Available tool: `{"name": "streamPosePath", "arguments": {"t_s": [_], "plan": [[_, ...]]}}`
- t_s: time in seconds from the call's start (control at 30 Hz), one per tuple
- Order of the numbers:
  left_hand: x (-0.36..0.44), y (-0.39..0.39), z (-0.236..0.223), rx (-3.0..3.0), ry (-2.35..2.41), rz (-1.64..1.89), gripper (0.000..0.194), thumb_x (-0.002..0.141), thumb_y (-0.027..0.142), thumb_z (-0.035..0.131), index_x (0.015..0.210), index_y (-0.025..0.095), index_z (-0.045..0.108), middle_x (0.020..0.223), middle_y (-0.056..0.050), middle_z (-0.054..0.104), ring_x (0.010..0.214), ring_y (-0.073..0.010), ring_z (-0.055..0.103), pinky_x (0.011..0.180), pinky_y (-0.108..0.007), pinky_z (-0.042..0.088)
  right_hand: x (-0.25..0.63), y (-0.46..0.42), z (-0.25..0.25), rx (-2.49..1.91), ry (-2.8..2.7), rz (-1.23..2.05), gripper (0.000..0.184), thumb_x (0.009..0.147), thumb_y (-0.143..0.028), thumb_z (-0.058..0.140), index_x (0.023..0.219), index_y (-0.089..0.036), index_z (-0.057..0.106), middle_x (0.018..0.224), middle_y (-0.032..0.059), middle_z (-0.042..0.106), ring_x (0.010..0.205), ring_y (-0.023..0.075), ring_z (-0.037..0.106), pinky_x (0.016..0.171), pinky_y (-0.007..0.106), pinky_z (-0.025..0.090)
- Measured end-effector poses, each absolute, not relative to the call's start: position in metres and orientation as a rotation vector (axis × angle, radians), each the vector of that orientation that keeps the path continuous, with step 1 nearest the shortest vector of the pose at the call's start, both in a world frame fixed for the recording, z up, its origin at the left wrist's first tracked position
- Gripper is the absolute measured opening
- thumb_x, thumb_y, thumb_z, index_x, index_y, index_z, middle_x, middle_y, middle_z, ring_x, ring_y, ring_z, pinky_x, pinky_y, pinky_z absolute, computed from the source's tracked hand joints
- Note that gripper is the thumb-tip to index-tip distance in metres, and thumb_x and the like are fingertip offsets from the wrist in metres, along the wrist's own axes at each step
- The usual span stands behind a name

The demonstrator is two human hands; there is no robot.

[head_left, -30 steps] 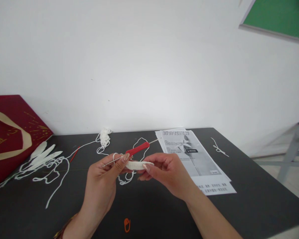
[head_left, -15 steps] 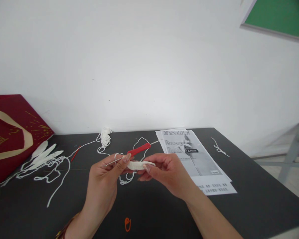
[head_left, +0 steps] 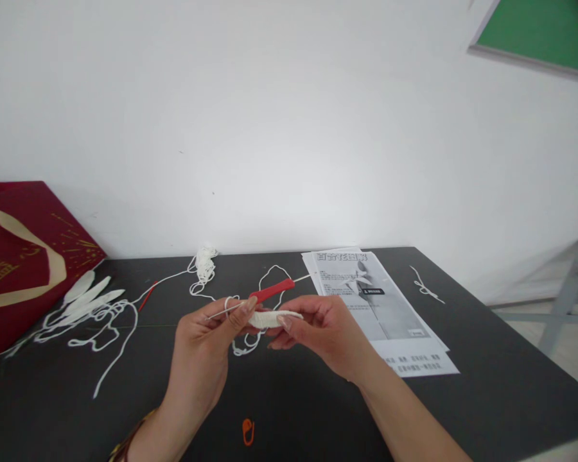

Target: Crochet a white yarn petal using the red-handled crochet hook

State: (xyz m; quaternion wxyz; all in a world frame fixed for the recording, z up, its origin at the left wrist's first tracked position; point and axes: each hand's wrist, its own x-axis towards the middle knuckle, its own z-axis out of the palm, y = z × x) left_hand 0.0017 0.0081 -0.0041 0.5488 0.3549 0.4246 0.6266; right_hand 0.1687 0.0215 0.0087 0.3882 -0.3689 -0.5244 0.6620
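Above the black table, a narrow white crocheted piece [head_left: 268, 319] stretches between my hands. My left hand [head_left: 209, 343] pinches its left end and also grips a crochet hook [head_left: 272, 290] with a red handle, whose metal ends point left and to the upper right. A strand of white yarn loops round a left finger. My right hand [head_left: 325, 333] is closed on the piece's right end, thumb on top. Loose yarn [head_left: 245, 346] hangs or lies behind the hands; its exact path is partly hidden by them.
Left on the table [head_left: 289, 410] lie finished white petal shapes [head_left: 89, 298] with tangled tails, a thin red stick [head_left: 148, 295] and a dark red bag [head_left: 19, 256]. A yarn bundle [head_left: 205, 264] sits by the wall. Printed sheets [head_left: 399, 321], a yarn scrap [head_left: 424, 289] and an orange stitch marker [head_left: 248, 432] also lie there.
Both hands keep the same hold on the crocheted piece and hook. The whole view has shifted very slightly, with the things on the table appearing a little further right.
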Motion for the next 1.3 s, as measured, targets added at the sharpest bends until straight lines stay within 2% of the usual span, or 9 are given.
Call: {"name": "streamPosePath", "arguments": {"t_s": [0.47,0.97,1.3], "plan": [[0.0014,0.0083,-0.0067,0.867,1.01,1.473,0.006,0.07,0.025,0.08,0.072,0.02,0.08,0.063,-0.002,0.074,0.057,-0.014,0.062,0.057,-0.023,0.049,0.1706,0.0247,0.0043,-0.925,-1.389,1.681,0.031,0.079,-0.04,0.073,0.096,-0.015,0.076,0.079,0.0062,0.077,0.066,0.0114,0.072,0.066,0.021,0.057],[0.0025,0.0097,-0.0085,0.892,0.979,1.447,0.008,0.073,0.026,0.077,0.074,0.018,0.081,0.065,-0.004,0.075,0.06,-0.0176,0.064,0.06,-0.027,0.048,0.169,0.0247,0.0017,-0.945,-1.4,1.663,0.03,0.08,-0.04,0.072,0.094,-0.014,0.074,0.083,0.0074,0.077,0.067,0.0132,0.073,0.066,0.024,0.057],[0.0013,0.0077,-0.0129,0.873,0.975,1.443,0.006,0.071,0.026,0.08,0.075,0.021,0.081,0.065,0.0,0.075,0.061,-0.0139,0.061,0.061,-0.023,0.045,0.1692,0.024,0.0013,-0.936,-1.383,1.686,0.033,0.077,-0.041,0.075,0.094,-0.013,0.074,0.082,0.008,0.077,0.067,0.0138,0.073,0.066,0.024,0.057]]}}
